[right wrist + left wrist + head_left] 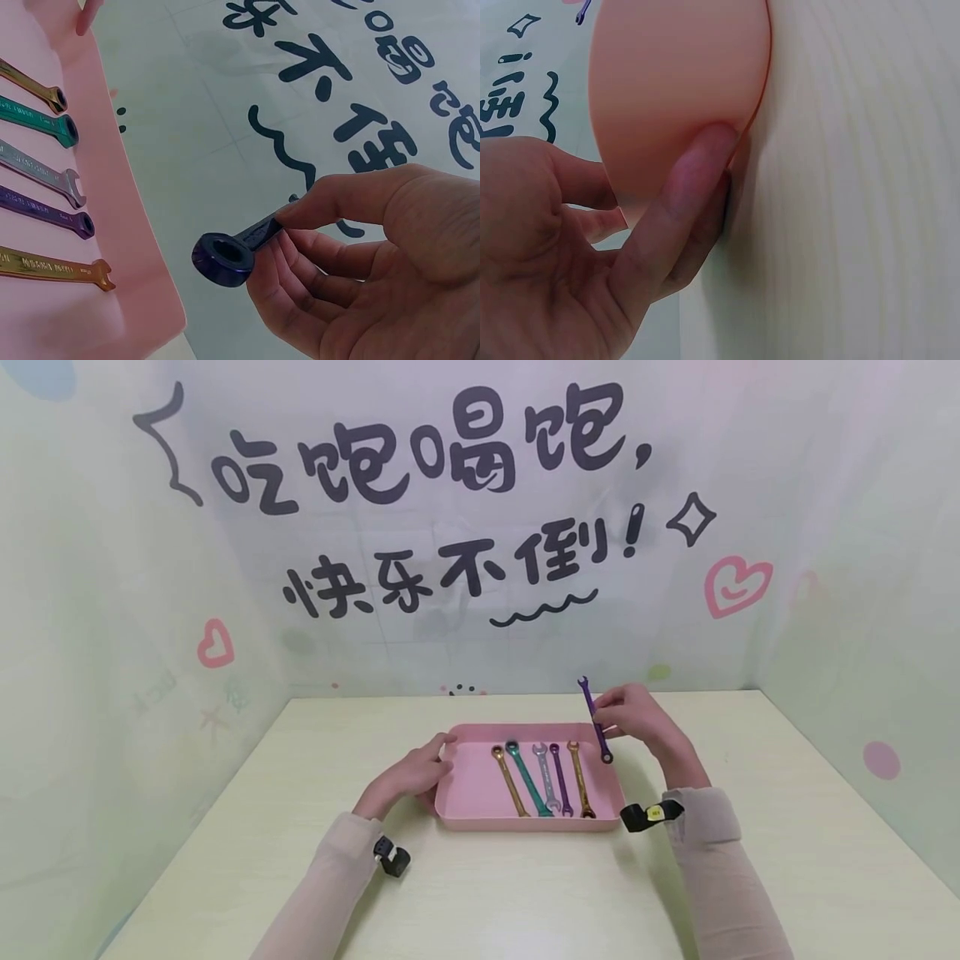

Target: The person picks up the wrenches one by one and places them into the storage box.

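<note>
A pink tray (468, 779) sits on the table with several combination wrenches side by side: a gold wrench (511, 783), a green wrench (528, 781), a silver wrench (547, 777), a purple wrench (561, 781) and another gold wrench (581, 781). My left hand (412, 772) grips the tray at its left end, thumb on the outer wall (679, 75). Over the tray's right back corner, my right hand (636, 718) pinches a dark purple wrench (602, 742) between thumb and fingers. Its ring end (225, 259) points down, its open jaw end up.
The pale wooden table (480, 893) extends around the tray. Behind it hangs a printed backdrop (420, 660) with large dark characters, and similar sheets stand at both sides. Black camera straps (651, 815) are on both wrists.
</note>
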Demonstrator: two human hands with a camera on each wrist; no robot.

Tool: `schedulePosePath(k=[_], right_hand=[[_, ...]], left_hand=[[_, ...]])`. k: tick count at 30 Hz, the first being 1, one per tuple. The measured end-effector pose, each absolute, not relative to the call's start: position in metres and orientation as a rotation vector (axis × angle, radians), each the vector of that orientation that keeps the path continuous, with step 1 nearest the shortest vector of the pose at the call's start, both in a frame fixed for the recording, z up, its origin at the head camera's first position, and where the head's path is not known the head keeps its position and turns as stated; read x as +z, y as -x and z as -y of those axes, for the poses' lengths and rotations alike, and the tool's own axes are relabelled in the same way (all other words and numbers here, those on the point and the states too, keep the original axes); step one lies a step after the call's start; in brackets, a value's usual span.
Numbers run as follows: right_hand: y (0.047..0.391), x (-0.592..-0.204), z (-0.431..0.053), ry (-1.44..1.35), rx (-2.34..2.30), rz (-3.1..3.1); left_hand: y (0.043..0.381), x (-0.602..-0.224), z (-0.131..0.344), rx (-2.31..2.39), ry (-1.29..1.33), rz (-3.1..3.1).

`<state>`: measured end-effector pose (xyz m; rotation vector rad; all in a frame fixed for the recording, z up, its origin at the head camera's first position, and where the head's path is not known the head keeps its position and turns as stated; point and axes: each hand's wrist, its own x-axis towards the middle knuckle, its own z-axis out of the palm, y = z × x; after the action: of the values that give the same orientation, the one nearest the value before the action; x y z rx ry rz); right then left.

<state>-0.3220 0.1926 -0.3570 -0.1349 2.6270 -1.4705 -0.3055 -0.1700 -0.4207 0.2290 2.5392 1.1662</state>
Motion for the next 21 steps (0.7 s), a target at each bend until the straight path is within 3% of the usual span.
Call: schedulePosePath(k=[21], right_hand=[[0.322, -0.364, -0.166, 0.192, -1.446, -2.616]], left_hand=[[0.303, -0.421, 0.171, 1.180, -0.248, -2.537]])
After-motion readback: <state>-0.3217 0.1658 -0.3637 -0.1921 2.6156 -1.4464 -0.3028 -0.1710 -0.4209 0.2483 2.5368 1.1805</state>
